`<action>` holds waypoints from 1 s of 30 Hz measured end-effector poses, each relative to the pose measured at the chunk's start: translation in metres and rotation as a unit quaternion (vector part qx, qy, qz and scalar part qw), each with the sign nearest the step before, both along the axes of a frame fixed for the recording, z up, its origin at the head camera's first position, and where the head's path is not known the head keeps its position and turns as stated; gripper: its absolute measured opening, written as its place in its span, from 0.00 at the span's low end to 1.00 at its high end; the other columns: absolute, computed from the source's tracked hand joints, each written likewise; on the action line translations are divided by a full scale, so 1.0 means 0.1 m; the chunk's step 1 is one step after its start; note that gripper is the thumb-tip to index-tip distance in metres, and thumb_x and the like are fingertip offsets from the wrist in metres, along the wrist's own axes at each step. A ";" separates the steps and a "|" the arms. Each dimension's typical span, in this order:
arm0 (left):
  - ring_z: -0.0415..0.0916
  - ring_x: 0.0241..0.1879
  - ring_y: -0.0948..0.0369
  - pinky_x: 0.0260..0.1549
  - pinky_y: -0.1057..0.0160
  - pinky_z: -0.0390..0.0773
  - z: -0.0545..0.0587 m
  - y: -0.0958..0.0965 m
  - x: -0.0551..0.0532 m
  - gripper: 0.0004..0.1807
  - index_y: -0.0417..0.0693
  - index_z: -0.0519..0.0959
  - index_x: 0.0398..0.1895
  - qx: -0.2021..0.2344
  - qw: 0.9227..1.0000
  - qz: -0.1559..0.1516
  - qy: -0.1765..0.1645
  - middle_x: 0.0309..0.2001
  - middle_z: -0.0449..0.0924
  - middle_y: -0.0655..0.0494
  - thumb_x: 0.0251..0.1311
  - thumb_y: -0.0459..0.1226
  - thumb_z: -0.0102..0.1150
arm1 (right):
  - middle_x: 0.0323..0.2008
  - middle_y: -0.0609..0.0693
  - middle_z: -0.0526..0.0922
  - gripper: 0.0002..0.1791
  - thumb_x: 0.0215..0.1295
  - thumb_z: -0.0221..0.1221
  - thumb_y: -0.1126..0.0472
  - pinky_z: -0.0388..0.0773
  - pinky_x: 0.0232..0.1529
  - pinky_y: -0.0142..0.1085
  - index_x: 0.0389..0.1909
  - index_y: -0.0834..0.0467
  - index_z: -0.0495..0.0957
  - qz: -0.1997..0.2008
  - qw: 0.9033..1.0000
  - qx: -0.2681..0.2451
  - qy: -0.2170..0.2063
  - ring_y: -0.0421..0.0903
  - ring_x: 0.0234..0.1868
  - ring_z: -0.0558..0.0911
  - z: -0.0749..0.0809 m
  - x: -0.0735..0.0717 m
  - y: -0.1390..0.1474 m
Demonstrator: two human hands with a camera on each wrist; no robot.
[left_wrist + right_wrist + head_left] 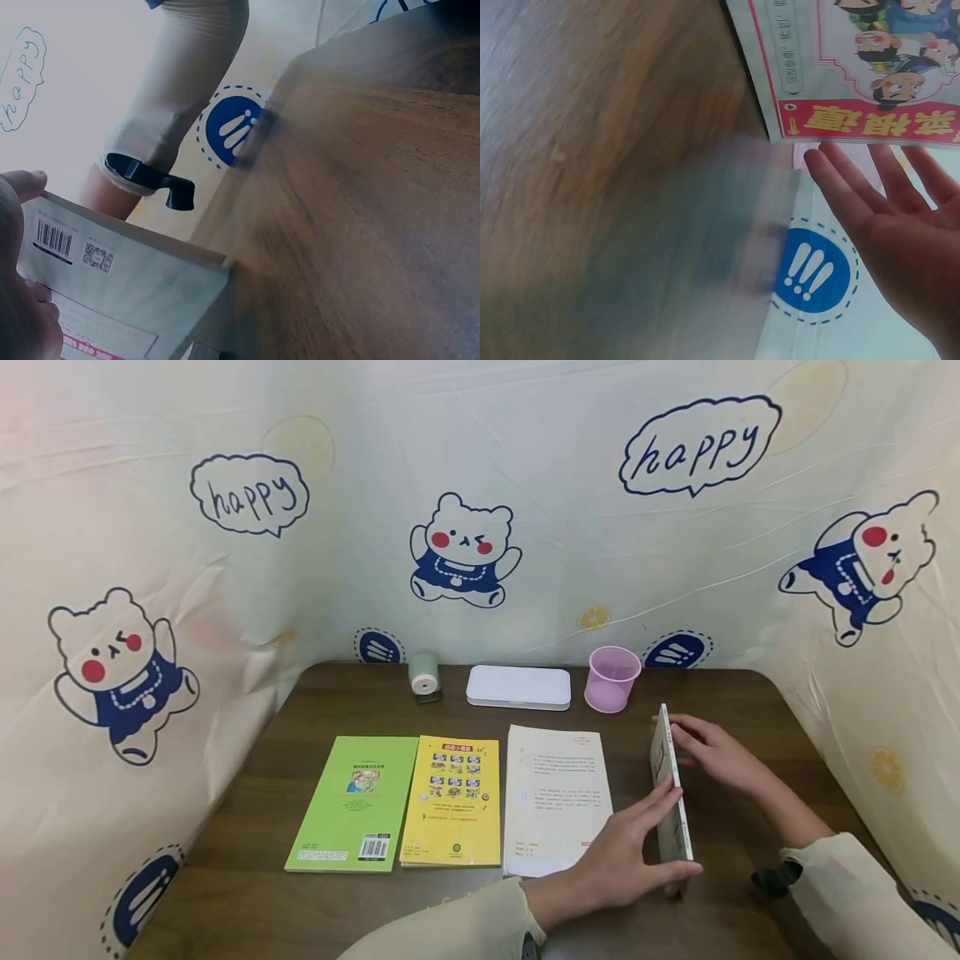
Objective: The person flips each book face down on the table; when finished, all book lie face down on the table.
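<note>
A thin book [670, 793] stands upright on the right part of the table, its narrow edge toward the head camera. My left hand [617, 852] grips it from the near left, with fingers on the upper edge and thumb at the near end. The left wrist view shows its pale back cover [142, 277] with a barcode and a square code. At the far end of the book is my right hand [712, 752], its fingertips touching the edge. Seen from the right wrist, those fingers [847, 180] are extended beside the illustrated cover [855, 67] with a red title band.
A green book [352, 802], a yellow book [452, 802] and a white printed booklet [558, 802] lie in a row on the table [225, 860]. Behind them are a small green cylinder [423, 672], a white case [518, 687] and a pink cup [611, 681]. Printed cloth [337, 568] encloses the table.
</note>
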State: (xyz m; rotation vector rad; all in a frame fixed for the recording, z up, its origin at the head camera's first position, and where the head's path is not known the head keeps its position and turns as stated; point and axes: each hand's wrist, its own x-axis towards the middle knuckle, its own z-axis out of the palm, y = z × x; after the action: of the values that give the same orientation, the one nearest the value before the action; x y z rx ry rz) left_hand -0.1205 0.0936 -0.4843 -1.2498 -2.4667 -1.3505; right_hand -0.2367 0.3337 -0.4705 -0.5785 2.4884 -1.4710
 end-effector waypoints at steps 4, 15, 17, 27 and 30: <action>0.57 0.77 0.62 0.70 0.70 0.64 0.03 -0.02 0.00 0.44 0.47 0.56 0.82 0.000 1.000 -0.003 0.000 0.82 0.49 0.54 0.69 0.48 0.66 | 0.70 0.72 0.68 0.29 0.85 0.44 0.54 0.86 0.51 0.51 0.75 0.68 0.61 0.001 1.000 -0.026 -0.008 0.60 0.60 0.79 0.06 0.02 -0.02; 0.54 0.78 0.65 0.71 0.71 0.62 0.07 -0.01 -0.01 0.42 0.47 0.59 0.81 -0.018 1.000 -0.008 0.010 0.82 0.48 0.57 0.69 0.48 0.65 | 0.74 0.70 0.64 0.27 0.83 0.49 0.56 0.85 0.53 0.44 0.77 0.57 0.62 -0.006 0.995 -0.094 -0.033 0.36 0.58 0.80 0.17 0.01 -0.05; 0.53 0.78 0.66 0.71 0.71 0.61 0.06 0.00 -0.01 0.42 0.47 0.59 0.81 -0.020 1.000 -0.008 0.018 0.83 0.47 0.57 0.69 0.48 0.65 | 0.74 0.69 0.64 0.26 0.82 0.49 0.56 0.86 0.53 0.42 0.77 0.57 0.62 -0.008 0.994 -0.098 -0.036 0.36 0.58 0.80 0.17 0.01 -0.03; 0.48 0.80 0.65 0.73 0.70 0.59 0.04 -0.02 0.01 0.45 0.48 0.53 0.83 -0.068 0.997 -0.014 0.021 0.84 0.42 0.57 0.71 0.50 0.63 | 0.72 0.61 0.68 0.25 0.83 0.48 0.57 0.84 0.53 0.35 0.76 0.56 0.63 -0.008 0.993 -0.113 -0.040 0.36 0.57 0.82 0.12 0.03 0.11; 0.49 0.80 0.64 0.72 0.70 0.60 0.00 -0.04 0.00 0.45 0.48 0.53 0.83 -0.117 0.993 0.000 0.027 0.84 0.44 0.53 0.71 0.53 0.61 | 0.71 0.55 0.70 0.25 0.83 0.48 0.58 0.84 0.53 0.35 0.76 0.55 0.63 -0.003 0.992 -0.117 -0.043 0.37 0.56 0.83 0.11 0.03 0.15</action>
State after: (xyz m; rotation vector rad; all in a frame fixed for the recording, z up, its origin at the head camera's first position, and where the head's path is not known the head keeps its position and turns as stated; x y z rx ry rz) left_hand -0.1206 0.0893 -0.4847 -1.3093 -2.6472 -1.0360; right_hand -0.2332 0.3491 -0.4591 -0.5326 2.2722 -1.7650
